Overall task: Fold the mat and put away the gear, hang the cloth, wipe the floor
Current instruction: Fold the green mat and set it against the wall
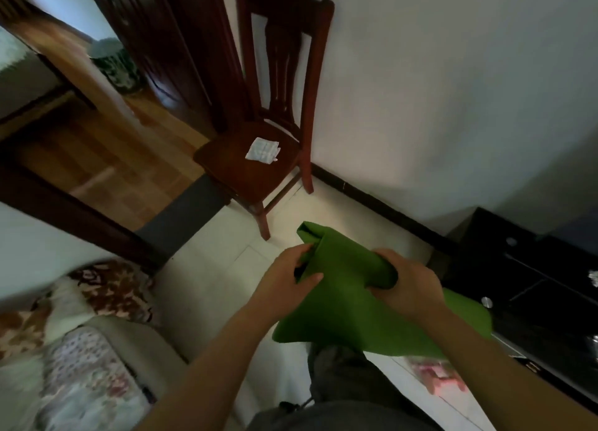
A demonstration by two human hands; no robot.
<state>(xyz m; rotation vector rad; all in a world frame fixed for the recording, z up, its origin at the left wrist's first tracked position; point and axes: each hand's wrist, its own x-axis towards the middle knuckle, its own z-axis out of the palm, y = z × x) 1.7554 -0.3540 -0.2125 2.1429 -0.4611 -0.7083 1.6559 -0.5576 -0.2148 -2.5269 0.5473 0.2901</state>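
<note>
Green and pliable, the mat (pixel 349 304) hangs partly folded in front of the person, gripped by both hands above the pale tiled floor (pixel 200 285). The left hand (pixel 288 281) is curled round the mat's folded edge, thumb on top and fingers tucked under. The right hand (pixel 411 285), at its 3 o'clock, clutches a bunched fold with its fingers wrapped into it. One corner of the mat sticks up toward 12 o'clock of the hands, and its loose end drops toward 5 o'clock. At 11 o'clock from the hands a dark wooden chair (pixel 239 174) stands against the white wall, with a small white folded cloth (pixel 262 150) lying on its seat. At 3 o'clock sits a black cabinet (pixel 534 268) with round metal knobs; its fronts are closed, so its contents cannot be told. At 8 o'clock is a sofa (pixel 97 366) under a flowered cover. Far off at 10 o'clock, past a doorway, a green-patterned drum (pixel 118 69) stands on wooden boards; whether it is a bin or a stool I cannot tell.
</note>
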